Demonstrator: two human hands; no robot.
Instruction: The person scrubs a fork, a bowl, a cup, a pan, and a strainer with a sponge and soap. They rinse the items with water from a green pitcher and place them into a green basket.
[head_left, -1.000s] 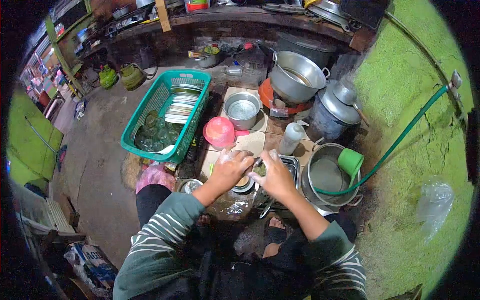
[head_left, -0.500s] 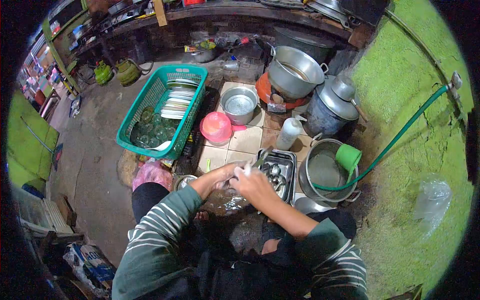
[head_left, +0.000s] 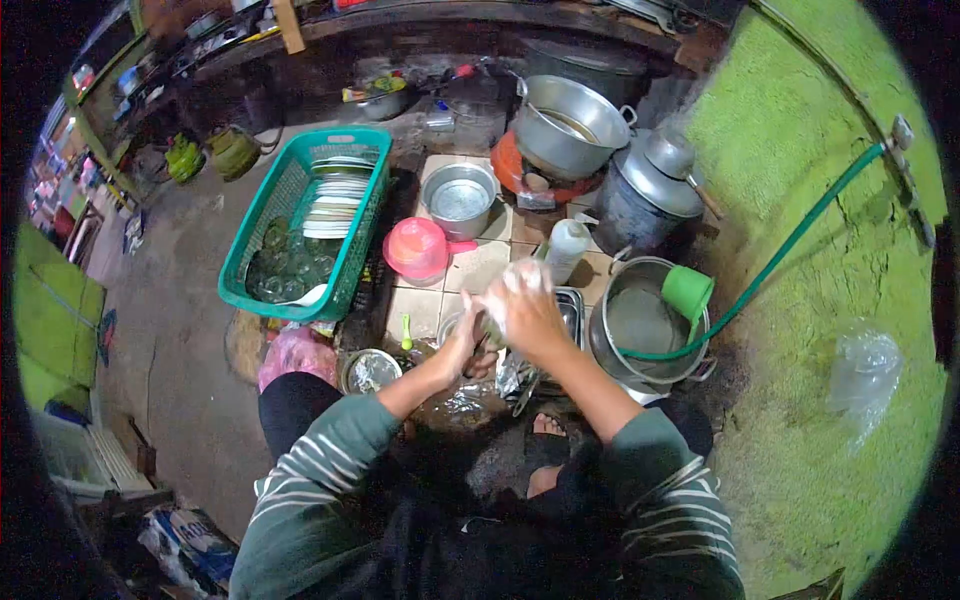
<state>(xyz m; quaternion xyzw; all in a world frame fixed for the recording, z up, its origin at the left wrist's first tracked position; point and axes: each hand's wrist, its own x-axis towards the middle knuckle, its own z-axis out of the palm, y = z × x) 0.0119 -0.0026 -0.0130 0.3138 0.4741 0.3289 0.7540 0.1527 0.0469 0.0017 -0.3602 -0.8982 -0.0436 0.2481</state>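
White foam covers my right hand [head_left: 523, 308], which is raised and blurred, its fingers curled over my left hand [head_left: 466, 345]. My left hand is closed, fingers bent around something dark that I cannot make out. Right below and behind my right hand is a metal tray [head_left: 572, 312], mostly hidden by it. A shiny metal utensil [head_left: 526, 392] shows at the near edge of the tray, under my right wrist. To the left of my left hand stand a small bowl with whitish contents [head_left: 371, 372] and a light green spoon-like piece [head_left: 407, 333].
A teal basket [head_left: 232, 262] holds plates and glasses. A pink dipper [head_left: 417, 248], a metal pot [head_left: 461, 203] and a white pump bottle [head_left: 567, 247] stand on the tiles. At right, a large pot [head_left: 604, 335] holds water, a green dipper [head_left: 688, 292] and a green hose [head_left: 760, 275].
My right hand has risen and turned over my left hand. The thin metal utensil that stuck out above my hands no longer shows there. The view has shifted slightly.
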